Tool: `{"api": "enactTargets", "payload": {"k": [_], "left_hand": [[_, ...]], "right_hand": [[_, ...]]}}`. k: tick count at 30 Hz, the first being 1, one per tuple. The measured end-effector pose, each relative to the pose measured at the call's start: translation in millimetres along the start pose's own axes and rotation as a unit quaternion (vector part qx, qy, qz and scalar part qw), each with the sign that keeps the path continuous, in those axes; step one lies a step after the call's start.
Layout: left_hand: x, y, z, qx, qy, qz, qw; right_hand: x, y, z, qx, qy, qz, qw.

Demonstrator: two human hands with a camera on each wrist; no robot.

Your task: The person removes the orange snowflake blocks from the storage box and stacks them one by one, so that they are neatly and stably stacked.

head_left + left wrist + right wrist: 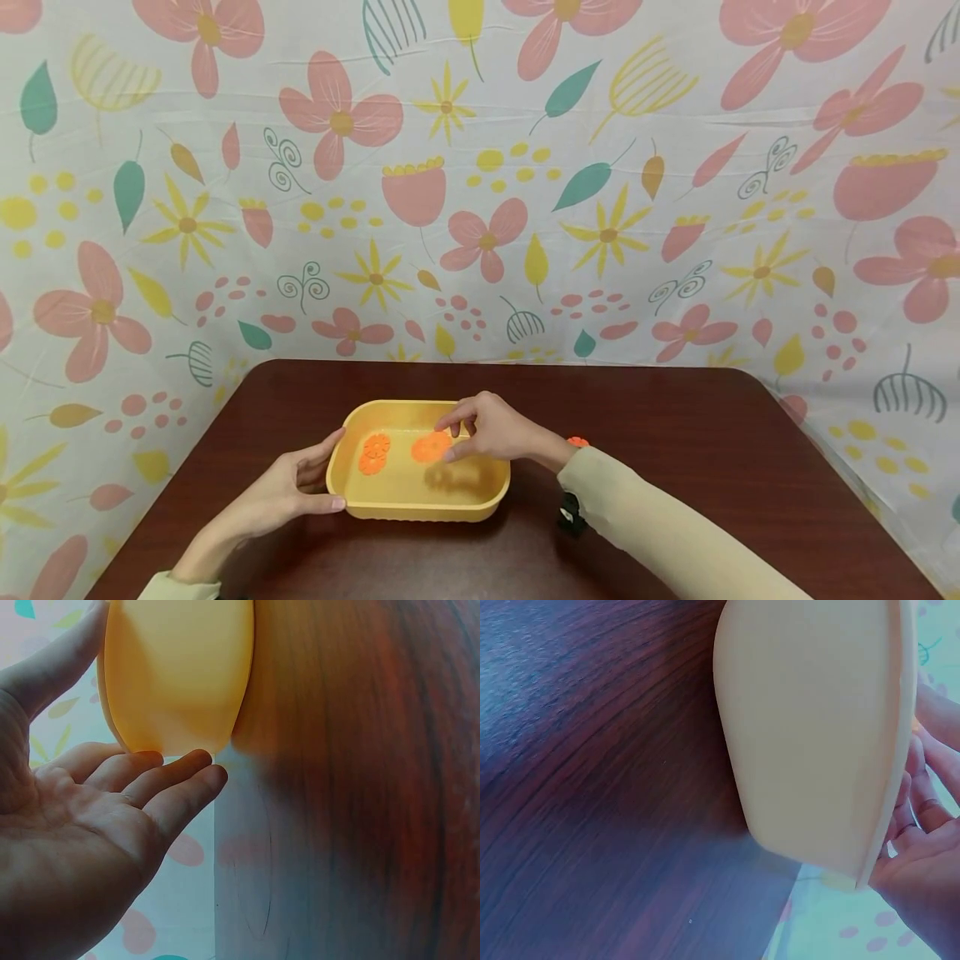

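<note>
A yellow plastic basin (420, 510) with rounded corners stands on the table. My left hand (281, 492) holds its left end, thumb at the near corner and fingers along the far side; in the left wrist view, fingertips (196, 759) touch the yellow wall. Over the basin's right half, my right hand (495, 429) pinches an orange flower-shaped piece (429, 448) by its right edge, between thumb and fingers. Two similar orange flowers (372, 454) lie overlapping on the basin floor at left. The right wrist view shows the basin's outer wall (810, 735), which hides the pinched piece.
Another orange piece (577, 442) shows on the dark wood table (675, 467), partly behind my right wrist. A black device (572, 510) is worn at that wrist. Behind the table's far edge hangs a flower-printed cloth (480, 250).
</note>
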State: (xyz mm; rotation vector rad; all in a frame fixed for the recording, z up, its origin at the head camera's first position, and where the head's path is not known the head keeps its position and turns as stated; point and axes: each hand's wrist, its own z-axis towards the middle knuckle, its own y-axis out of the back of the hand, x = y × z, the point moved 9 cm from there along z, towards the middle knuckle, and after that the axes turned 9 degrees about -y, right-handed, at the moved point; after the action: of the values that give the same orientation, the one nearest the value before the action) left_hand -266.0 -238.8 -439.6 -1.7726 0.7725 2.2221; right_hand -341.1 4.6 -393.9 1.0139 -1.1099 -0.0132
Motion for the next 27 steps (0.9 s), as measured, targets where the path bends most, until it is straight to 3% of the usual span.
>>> {"api": "enactTargets", "payload": {"k": [16,27], "left_hand": [[-1.1,-0.4,0.2,0.0,-0.005,0.0,1.0],[-1.8,-0.2,-0.3,-0.003,-0.002,0.007,1.0]], "right_hand": [[-2.9,23.0,-24.3,-0.024,-0.021,0.017,0.999],[-17.7,38.1,-40.6,-0.044,-0.015,0.067,0.997]]}}
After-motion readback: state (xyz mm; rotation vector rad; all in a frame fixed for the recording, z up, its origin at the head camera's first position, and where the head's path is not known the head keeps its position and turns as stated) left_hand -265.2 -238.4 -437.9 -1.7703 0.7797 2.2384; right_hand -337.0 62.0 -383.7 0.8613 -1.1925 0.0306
